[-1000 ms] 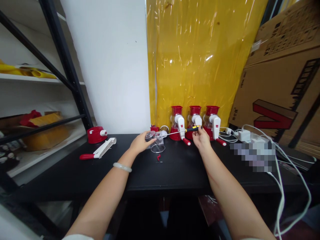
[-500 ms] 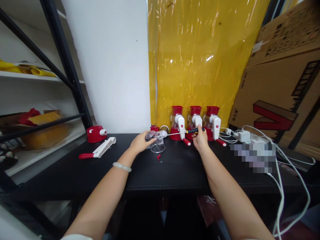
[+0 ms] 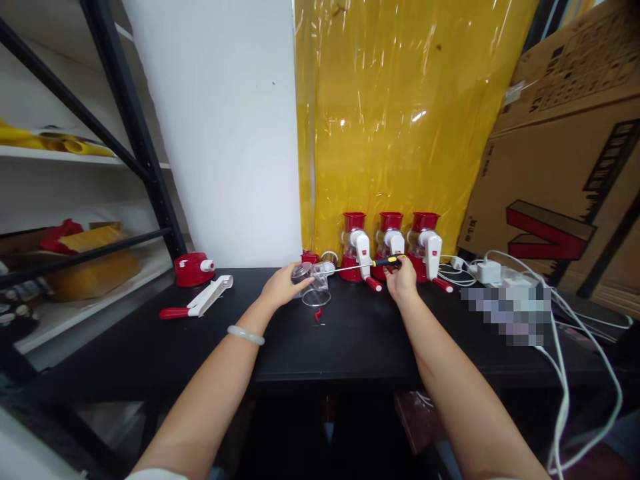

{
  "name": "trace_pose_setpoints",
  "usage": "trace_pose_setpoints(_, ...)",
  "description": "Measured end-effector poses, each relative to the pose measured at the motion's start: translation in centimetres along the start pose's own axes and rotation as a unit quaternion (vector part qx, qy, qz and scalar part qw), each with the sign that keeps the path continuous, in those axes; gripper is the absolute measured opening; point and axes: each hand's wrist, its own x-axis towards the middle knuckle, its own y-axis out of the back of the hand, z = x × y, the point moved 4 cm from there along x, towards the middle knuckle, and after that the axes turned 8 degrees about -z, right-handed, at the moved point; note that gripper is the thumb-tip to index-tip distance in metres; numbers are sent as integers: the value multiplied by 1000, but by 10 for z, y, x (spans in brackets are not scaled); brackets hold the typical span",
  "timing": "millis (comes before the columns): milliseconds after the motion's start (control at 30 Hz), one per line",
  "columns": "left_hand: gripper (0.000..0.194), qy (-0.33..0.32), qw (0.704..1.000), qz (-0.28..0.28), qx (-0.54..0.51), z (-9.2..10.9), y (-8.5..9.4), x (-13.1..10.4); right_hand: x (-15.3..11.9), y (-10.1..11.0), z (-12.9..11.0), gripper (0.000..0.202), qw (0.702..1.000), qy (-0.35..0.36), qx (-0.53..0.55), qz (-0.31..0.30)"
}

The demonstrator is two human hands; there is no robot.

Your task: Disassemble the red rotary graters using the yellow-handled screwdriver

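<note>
My left hand (image 3: 285, 286) is closed around a clear plastic grater housing (image 3: 316, 295), which stands on the black table with its round rim down. In my right hand (image 3: 401, 280) is a screwdriver (image 3: 387, 261) with a black and yellow handle, held level. Its long metal shaft points left, and the tip meets the housing's side; exactly where it touches is too small to tell. Just in front of the housing lies a small red part (image 3: 318, 313), with a tiny screw-like piece beside it. Behind the housing are a grater drum (image 3: 329, 259) and a red piece (image 3: 309, 257).
Several things stand on the black table (image 3: 325, 353): three assembled red-and-white rotary graters (image 3: 355, 241) at the back, a red base (image 3: 193, 269) and a white crank handle with red grip (image 3: 200, 301) at left. White cables (image 3: 563, 373) and a large carton (image 3: 560, 193) are at right.
The screwdriver's handle has turned in my right hand, showing more yellow, and my fingers have shifted on it. My left hand keeps its hold on the housing.
</note>
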Motion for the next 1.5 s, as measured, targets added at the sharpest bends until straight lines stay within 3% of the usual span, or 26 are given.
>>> trace_pose_setpoints(133,68,-1,1000,-3,1,0,0,0,-2,-2,-1,22,1000,3,11,-5)
trace_pose_setpoints(333,68,0,1000,2,-5,0,-1,0,-5,-3,-4,38,993,61,-96,11)
trace_pose_setpoints(667,68,-5,1000,4,-5,1,0,-1,1,1,-1,24,993,53,-103,36)
trace_pose_setpoints(867,67,4,1000,1,-11,0,-1,0,1,0,3,29,996,35,-60,61)
trace_pose_setpoints(1000,68,-4,1000,4,-11,-1,-1,0,2,-3,4,32,998,25,-46,33)
trace_pose_setpoints(1500,70,-5,1000,6,-9,-4,-3,1,-3,-3,-1,9,999,-13,48,-1)
